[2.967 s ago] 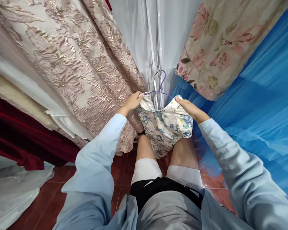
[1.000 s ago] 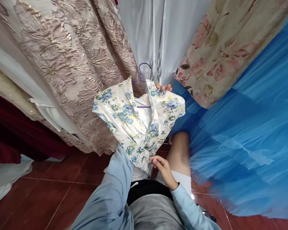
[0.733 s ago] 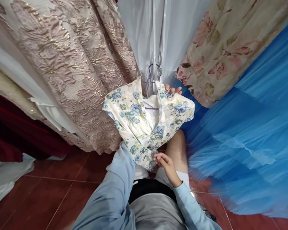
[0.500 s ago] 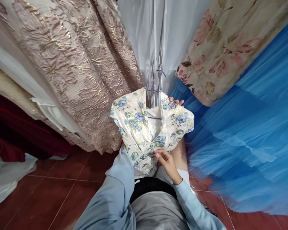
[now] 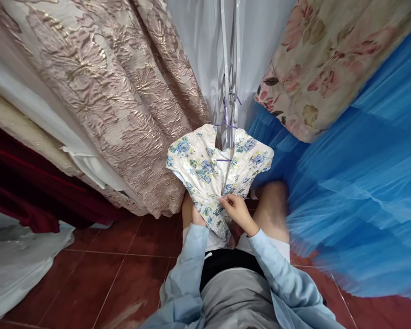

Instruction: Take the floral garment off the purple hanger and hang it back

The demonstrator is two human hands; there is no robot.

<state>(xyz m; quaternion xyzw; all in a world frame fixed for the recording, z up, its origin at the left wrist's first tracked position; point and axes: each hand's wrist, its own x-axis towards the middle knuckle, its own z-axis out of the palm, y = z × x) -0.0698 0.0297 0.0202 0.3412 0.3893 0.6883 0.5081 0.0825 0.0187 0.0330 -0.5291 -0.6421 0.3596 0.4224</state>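
In front of me a short-sleeved white blouse [image 5: 205,171] with blue flowers and green leaves hangs on a thin purple wire hanger [image 5: 225,114]. My right hand [image 5: 239,211] pinches the fabric at the front, just below the V-shaped neckline. At the lower left side of the blouse is my left hand [image 5: 198,218], with its fingers hidden behind the cloth. The hanger's hook meets white metal bars [image 5: 230,68] above. The lower part of the blouse narrows in folds between my knees.
A pink and gold brocade garment [image 5: 123,114] hangs at the left, beside dark red cloth [image 5: 17,183]. Blue tulle [image 5: 356,196] and a beige floral fabric [image 5: 329,68] hang at the right. White plastic [image 5: 17,269] lies on the red tiled floor [image 5: 113,274].
My left hand has left the right shoulder of the blouse and come down to its lower left side. The right hand still pinches the front, slightly higher in view.
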